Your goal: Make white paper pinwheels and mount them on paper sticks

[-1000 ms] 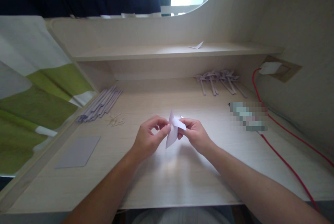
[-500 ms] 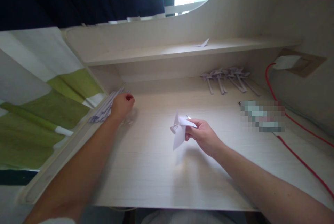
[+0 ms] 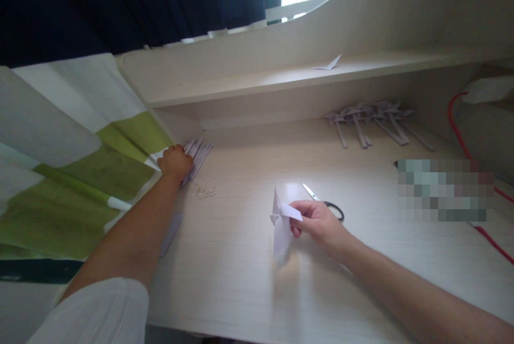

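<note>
Pale lilac paper, folded into a pinwheel head [image 3: 282,226], pinched at its right edge between thumb and fingertips of the right hand [image 3: 318,222], lifted just clear of the desk [image 3: 249,258] near centre so the vanes hang free and uncrushed. Left hand [image 3: 175,161] out at ten o'clock, fingers curled down onto the bundle of rolled paper sticks [image 3: 196,154] by the desk's left wall, whether closed on one impossible to tell. Scissors [image 3: 323,200] flat at one o'clock behind the right hand; finished pinwheels [image 3: 373,119] farther back, same direction, well apart.
</note>
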A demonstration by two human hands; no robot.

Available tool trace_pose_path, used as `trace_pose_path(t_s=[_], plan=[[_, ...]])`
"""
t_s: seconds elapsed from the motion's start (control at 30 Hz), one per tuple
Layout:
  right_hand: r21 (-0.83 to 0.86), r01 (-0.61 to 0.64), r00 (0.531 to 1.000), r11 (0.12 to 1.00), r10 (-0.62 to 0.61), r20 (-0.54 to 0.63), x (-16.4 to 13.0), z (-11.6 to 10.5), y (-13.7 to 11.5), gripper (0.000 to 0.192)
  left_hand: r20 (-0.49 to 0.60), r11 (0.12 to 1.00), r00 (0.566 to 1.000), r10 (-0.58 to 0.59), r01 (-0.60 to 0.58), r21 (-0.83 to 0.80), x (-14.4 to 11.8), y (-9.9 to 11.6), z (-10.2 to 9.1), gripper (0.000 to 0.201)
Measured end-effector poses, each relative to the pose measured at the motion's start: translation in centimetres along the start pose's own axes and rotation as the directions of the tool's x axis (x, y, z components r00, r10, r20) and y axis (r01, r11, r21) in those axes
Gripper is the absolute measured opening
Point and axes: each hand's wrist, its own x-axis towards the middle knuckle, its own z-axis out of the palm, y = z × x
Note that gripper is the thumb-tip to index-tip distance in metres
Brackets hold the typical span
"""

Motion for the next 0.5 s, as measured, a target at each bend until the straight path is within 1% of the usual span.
trace_pose_path(t_s=[0.17, 0.3, 0.4, 0.47, 0.5], plan=[[-0.044, 0.016, 1.0, 0.999, -0.016, -0.003, 0.1, 0.0, -0.2, 0.028, 0.07, 0.996, 0.996, -0.062, 0.066, -0.064, 0.8, 0.2, -0.9, 0.041], [-0.09, 0.05, 0.998, 0.995, -0.053, -0.034, 0.3, -0.5, -1.1, 0.032, 0.075, 0.969, 0.993, -0.095, 0.109, -0.222, 1.1, 0.4, -2.6, 0.041], [-0.109, 0.076, 0.993, 0.991, -0.086, -0.085, 0.5, -1.1, -1.7, 0.034, 0.052, 0.91, 0.998, -0.047, 0.064, -0.41, 0.5, 1.4, -3.8, 0.04], [-0.127, 0.092, 0.985, 0.988, -0.109, -0.134, 0.6, -1.5, -2.0, 0.034, 0.035, 0.831, 0.999, 0.034, -0.009, -0.557, -0.7, 2.7, -4.3, 0.038], [-0.133, 0.1, 0.98, 0.986, -0.12, -0.159, 0.6, -1.6, -2.0, 0.034, 0.028, 0.776, 0.996, 0.08, -0.045, -0.629, -1.6, 3.6, -4.5, 0.035]])
